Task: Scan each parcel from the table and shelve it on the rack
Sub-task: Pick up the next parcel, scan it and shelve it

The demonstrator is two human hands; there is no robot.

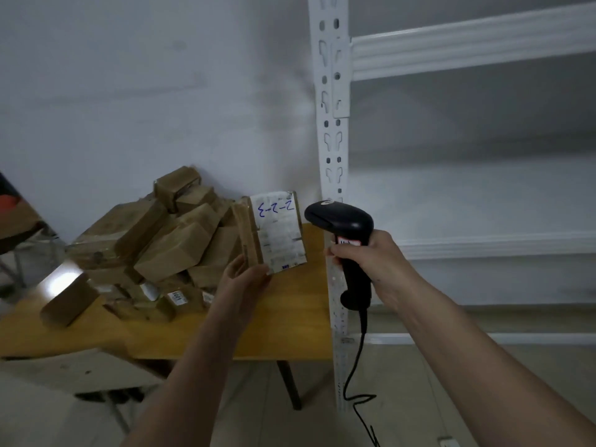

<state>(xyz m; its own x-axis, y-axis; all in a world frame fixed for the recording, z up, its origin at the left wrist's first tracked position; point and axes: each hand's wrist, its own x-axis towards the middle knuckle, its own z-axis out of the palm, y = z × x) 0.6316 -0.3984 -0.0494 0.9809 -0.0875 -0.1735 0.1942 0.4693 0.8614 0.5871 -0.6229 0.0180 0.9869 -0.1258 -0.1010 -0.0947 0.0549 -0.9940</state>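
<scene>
Presently:

- Left hand [245, 279]: fingers curled round the lower edge of a parcel [274, 232], held upright above the tabletop [290, 324], label face turned toward the right side; likely so for the scanner to read it.
- Label [280, 233]: white, with blue handwriting that looks upside down; printed lines too blurred to read.
- Right hand [371, 256]: wrapped round the grip of a black handheld scanner [345, 227], head aimed left at the label, just beside the parcel but apart from it. Probably mid-scan; no beam visible.
- Scanner cable [354, 375]: hanging from the grip base down toward the floor, kinked near the bottom; possible snag when turning to the rack.
- Remaining parcels [167, 240]: brown boxes heaped loosely on the tabletop against the wall, some tilted on others, several smaller ones at the front; heap liable to shift when one is pulled.
- Rack [332, 140]: white metal, slotted upright directly beside the tabletop's right edge, shelf beams [467, 50] running off right. No parcels visible on the shelves in view.
- Obstruction: rack upright between parcel and shelves; probably a reach round it to shelve.
</scene>
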